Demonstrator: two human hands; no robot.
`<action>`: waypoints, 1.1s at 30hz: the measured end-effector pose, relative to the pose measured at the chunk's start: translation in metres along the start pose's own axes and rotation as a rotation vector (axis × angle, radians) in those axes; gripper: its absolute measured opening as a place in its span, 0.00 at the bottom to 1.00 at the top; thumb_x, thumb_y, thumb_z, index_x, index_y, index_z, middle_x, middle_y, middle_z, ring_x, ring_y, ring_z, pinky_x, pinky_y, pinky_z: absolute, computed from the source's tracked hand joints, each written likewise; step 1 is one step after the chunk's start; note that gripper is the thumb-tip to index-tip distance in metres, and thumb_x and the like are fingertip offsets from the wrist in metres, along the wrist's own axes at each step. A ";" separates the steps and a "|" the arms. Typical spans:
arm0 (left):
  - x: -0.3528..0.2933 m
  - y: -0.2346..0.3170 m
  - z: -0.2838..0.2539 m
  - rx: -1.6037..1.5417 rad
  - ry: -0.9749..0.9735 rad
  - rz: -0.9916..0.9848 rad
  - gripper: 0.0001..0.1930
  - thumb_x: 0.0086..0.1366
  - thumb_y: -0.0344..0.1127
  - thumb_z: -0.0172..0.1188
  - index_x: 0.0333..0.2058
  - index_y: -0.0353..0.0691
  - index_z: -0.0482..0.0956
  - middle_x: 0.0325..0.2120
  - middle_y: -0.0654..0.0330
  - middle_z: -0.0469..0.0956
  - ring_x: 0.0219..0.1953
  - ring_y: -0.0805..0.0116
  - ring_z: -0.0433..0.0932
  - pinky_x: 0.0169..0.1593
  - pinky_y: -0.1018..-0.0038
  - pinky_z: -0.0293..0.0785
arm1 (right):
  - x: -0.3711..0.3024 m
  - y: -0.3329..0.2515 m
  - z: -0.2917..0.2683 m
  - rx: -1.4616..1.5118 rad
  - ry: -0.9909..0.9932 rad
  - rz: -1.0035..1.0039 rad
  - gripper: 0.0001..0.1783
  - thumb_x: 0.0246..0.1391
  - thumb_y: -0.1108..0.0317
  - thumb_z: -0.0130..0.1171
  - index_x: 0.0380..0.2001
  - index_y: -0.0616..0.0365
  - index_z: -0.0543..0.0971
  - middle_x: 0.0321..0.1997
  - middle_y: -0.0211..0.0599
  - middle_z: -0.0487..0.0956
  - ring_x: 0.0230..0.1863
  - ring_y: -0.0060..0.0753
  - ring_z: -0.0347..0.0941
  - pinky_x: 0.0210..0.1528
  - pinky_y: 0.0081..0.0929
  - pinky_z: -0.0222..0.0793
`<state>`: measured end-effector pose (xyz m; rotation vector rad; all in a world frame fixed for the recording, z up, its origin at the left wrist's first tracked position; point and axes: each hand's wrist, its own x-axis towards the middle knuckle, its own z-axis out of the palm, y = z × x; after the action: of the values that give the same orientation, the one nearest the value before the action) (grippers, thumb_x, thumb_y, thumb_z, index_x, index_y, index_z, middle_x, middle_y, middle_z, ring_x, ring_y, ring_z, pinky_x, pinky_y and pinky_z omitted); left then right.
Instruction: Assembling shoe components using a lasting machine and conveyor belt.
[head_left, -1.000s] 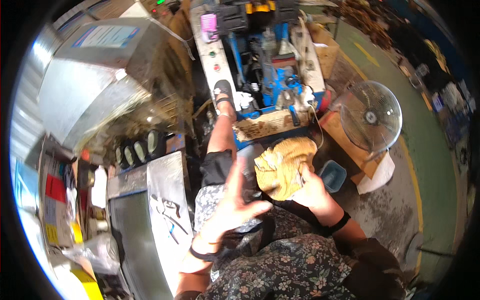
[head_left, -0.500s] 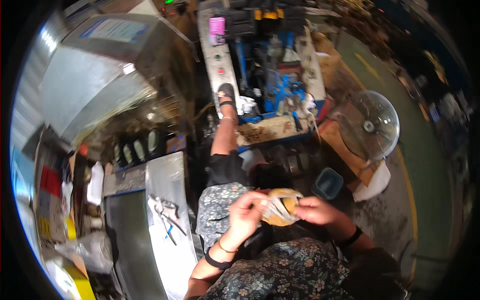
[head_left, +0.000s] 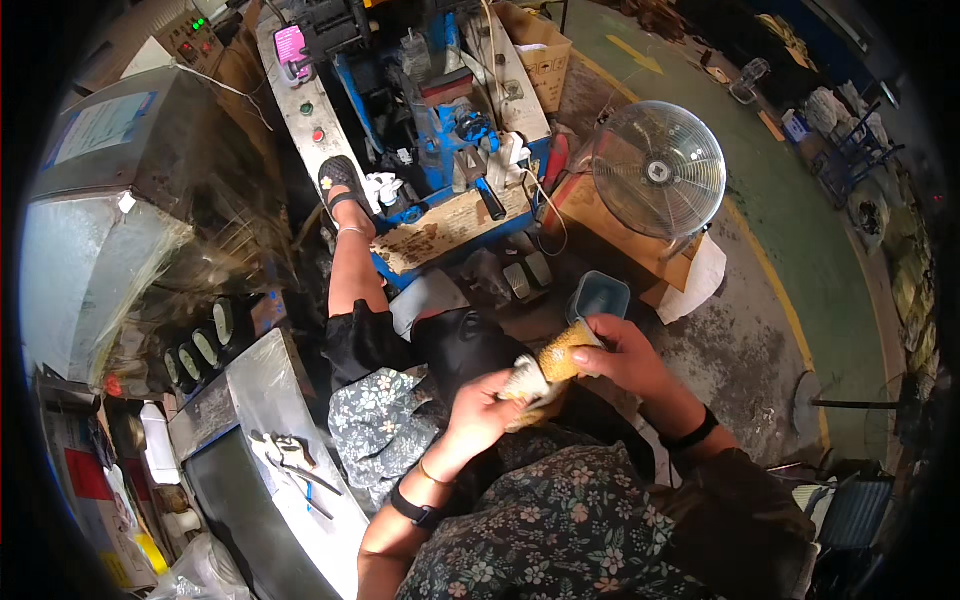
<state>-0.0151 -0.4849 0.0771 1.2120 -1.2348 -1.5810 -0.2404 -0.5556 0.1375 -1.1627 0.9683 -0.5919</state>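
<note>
Above my lap, both hands hold what looks like a coated work glove (head_left: pixel 558 362), with a wrinkled yellow surface and whitish cloth. My left hand (head_left: pixel 480 408) grips its whitish, bunched end, blurred by motion. On the yellow part, my right hand (head_left: pixel 625 358) pinches with thumb and fingers at the upper right edge. A dark floral apron (head_left: pixel 540 530) covers my lap beneath them. Just beyond my right hand stands a blue-grey plastic tub (head_left: pixel 599 296).
A round fan (head_left: pixel 658 170) stands by a cardboard sheet at right. Ahead is a blue machine (head_left: pixel 450 140) with push buttons, my foot resting on its pale ledge. At left, pliers-like tools (head_left: pixel 290 462) lie on a metal bench (head_left: pixel 265 385). A yellow line (head_left: pixel 775 270) marks the floor.
My view has swung, so the surroundings sit further left and lower left. My hands have turned the glove: its open whitish side faced up, and now its wrinkled yellow surface shows.
</note>
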 end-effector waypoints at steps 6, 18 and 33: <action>0.004 0.016 0.017 -0.638 -0.012 0.012 0.25 0.67 0.34 0.57 0.59 0.36 0.62 0.54 0.54 0.70 0.53 0.68 0.72 0.54 0.71 0.71 | 0.014 0.036 0.017 -0.445 -0.089 -0.409 0.51 0.40 0.56 0.75 0.63 0.62 0.57 0.61 0.49 0.66 0.63 0.40 0.63 0.63 0.34 0.59; -0.070 0.055 -0.059 1.236 0.453 0.300 0.19 0.53 0.31 0.64 0.45 0.33 0.78 0.53 0.45 0.72 0.62 0.41 0.62 0.65 0.48 0.53 | 0.048 0.229 -0.151 0.114 0.271 0.485 0.27 0.41 0.77 0.63 0.49 0.52 0.76 0.39 0.30 0.79 0.37 0.32 0.77 0.33 0.31 0.79; -0.074 0.019 -0.074 1.294 0.668 0.164 0.25 0.56 0.32 0.61 0.54 0.38 0.72 0.64 0.44 0.57 0.67 0.36 0.49 0.66 0.47 0.47 | 0.098 0.364 -0.168 -0.464 0.348 0.543 0.19 0.47 0.64 0.64 0.44 0.56 0.80 0.39 0.38 0.82 0.39 0.35 0.79 0.41 0.35 0.74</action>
<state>0.0755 -0.4363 0.1064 2.0575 -1.8022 -0.0032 -0.3703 -0.6005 -0.2516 -1.1429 1.7131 -0.1254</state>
